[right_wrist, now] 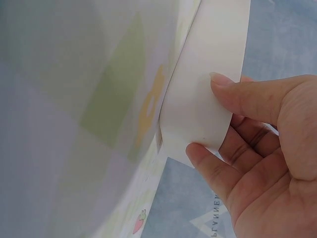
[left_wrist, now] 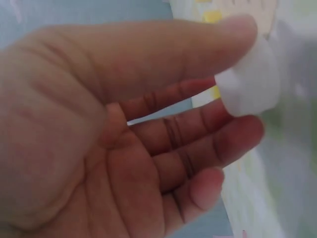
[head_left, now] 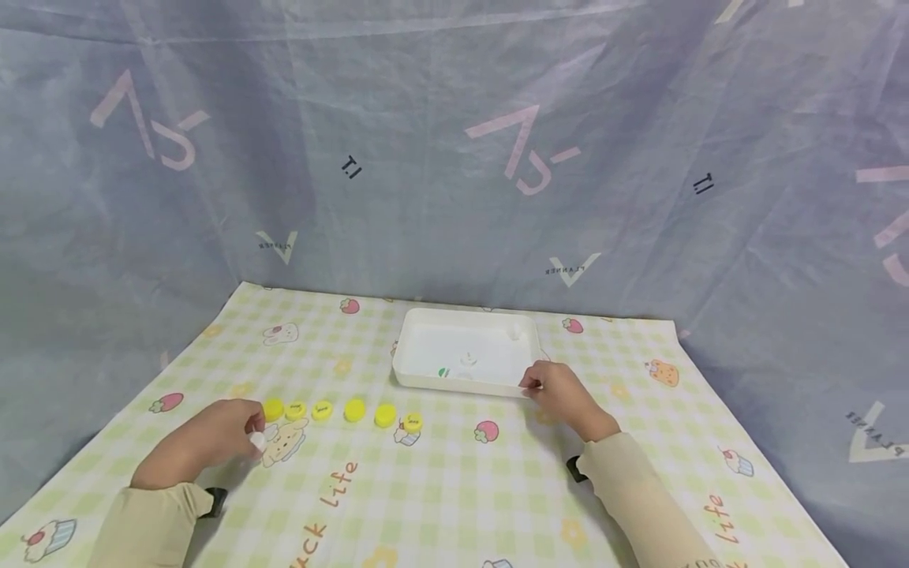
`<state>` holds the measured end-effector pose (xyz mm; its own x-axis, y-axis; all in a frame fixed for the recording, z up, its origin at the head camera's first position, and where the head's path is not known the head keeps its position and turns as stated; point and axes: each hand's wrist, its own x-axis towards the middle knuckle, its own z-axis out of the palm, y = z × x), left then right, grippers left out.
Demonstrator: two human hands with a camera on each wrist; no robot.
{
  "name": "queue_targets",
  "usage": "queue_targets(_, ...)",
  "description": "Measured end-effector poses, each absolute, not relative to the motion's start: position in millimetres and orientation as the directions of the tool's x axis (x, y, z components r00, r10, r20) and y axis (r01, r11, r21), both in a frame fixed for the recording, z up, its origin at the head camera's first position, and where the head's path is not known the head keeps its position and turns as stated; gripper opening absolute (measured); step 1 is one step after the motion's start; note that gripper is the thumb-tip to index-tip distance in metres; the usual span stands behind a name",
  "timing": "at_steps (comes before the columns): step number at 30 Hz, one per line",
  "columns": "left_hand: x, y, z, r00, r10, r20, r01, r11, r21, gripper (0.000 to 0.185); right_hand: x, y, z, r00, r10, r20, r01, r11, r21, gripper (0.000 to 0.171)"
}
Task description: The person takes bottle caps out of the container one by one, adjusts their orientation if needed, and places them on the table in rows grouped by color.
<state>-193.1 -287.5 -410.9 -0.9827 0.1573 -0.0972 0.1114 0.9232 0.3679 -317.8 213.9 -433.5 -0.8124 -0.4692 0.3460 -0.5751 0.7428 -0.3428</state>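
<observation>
A white tray [head_left: 426, 379] sits on the checked tablecloth at mid-table. My right hand [head_left: 557, 392] grips its near right corner, thumb and fingers around the tray's corner [right_wrist: 208, 106] in the right wrist view. A row of several yellow caps [head_left: 353, 410] lies left of the tray. My left hand [head_left: 216, 434] is at the row's left end and pinches a small white cap [head_left: 257, 442] between thumb and fingertips; the white cap [left_wrist: 250, 84] shows clearly in the left wrist view.
The tablecloth [head_left: 454, 489] with strawberry and cake prints covers the table. A grey-blue fabric backdrop [head_left: 454, 158] hangs behind. Small items, including a green-marked one [head_left: 443, 371], lie inside the tray.
</observation>
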Motion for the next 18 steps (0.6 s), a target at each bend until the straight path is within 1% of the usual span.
queue_targets(5, -196, -289, -416, -0.983, 0.120, -0.140, 0.056, 0.918, 0.392, 0.033, -318, 213, -435, -0.813, -0.467, 0.347, -0.575, 0.740, -0.349, 0.017)
queue_targets(11, -197, -290, -422, -0.986, 0.085, -0.143, 0.022, 0.920, 0.391, 0.033, -317, 213, -436, -0.831, -0.454, 0.321, -0.552, 0.746, -0.373, 0.014)
queue_targets(14, -197, -290, -423, -0.987, 0.073, -0.147, 0.010, 0.921, 0.390, 0.033, -317, 213, -435, -0.845, -0.444, 0.298, -0.533, 0.752, -0.388, 0.013)
queue_targets(18, -199, -290, -421, -0.987, 0.077, -0.140, 0.017, 0.922, 0.388, 0.035, -317, 213, -434, -0.839, -0.445, 0.313, -0.541, 0.748, -0.385, 0.013)
